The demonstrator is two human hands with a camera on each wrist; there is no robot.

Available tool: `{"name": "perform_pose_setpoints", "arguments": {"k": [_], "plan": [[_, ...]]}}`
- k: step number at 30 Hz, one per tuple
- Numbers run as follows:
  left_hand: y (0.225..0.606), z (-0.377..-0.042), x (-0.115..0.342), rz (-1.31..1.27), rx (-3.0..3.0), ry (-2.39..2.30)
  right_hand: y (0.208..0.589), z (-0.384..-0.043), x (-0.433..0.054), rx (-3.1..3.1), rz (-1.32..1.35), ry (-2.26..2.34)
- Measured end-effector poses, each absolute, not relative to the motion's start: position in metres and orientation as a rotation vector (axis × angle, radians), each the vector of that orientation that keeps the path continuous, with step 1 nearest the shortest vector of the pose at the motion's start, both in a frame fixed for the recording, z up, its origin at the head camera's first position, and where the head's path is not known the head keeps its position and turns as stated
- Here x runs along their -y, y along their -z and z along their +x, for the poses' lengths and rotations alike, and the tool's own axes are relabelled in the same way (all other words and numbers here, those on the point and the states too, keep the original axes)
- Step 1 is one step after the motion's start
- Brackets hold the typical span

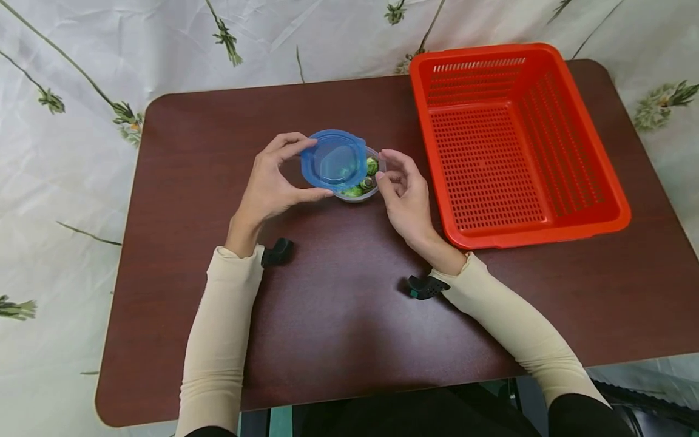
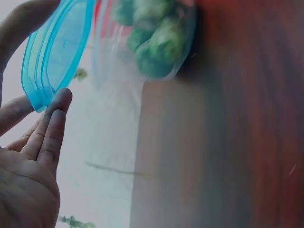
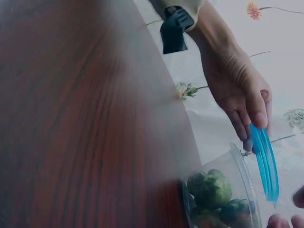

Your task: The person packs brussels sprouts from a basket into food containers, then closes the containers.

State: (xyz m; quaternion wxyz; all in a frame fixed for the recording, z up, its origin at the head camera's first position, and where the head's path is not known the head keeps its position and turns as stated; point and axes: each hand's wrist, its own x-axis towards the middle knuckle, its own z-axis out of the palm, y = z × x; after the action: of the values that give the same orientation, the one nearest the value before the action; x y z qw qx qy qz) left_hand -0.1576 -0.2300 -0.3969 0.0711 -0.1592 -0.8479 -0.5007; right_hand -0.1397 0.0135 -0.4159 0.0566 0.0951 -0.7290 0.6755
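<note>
A round blue plastic lid (image 1: 334, 160) is held by its edge between the thumb and fingers of my left hand (image 1: 273, 179). It is tilted above a clear plastic container (image 3: 244, 173) and covers much of it in the head view. Inside the container, which stands on the table, are several round green vegetables that look like Brussels sprouts (image 3: 213, 190). My right hand (image 1: 406, 197) is at the container's right side, thumb and index finger loosely bent near the rim. In the right wrist view its fingertips (image 3: 280, 221) show just past the rim, apart from the lid.
A red perforated plastic basket (image 1: 491, 164) stands at the right of the brown table (image 1: 327, 303), close to my right hand and forearm. Pale cloth with a flower print (image 1: 71, 200) lies beyond the table's edges. Black wrist devices (image 1: 277, 252) are worn at both cuffs.
</note>
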Motion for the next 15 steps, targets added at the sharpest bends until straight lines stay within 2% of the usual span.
{"name": "perform_pose_setpoints", "arguments": {"k": [9,15], "plan": [[0.370,-0.144,0.232,-0.378,2.551,1.510,0.405,-0.145,-0.011,2.494,0.411,-1.444],[0.368,-0.142,0.238,-0.353,2.517,1.520,0.398,-0.152,-0.005,2.662,0.448,-1.214]]}}
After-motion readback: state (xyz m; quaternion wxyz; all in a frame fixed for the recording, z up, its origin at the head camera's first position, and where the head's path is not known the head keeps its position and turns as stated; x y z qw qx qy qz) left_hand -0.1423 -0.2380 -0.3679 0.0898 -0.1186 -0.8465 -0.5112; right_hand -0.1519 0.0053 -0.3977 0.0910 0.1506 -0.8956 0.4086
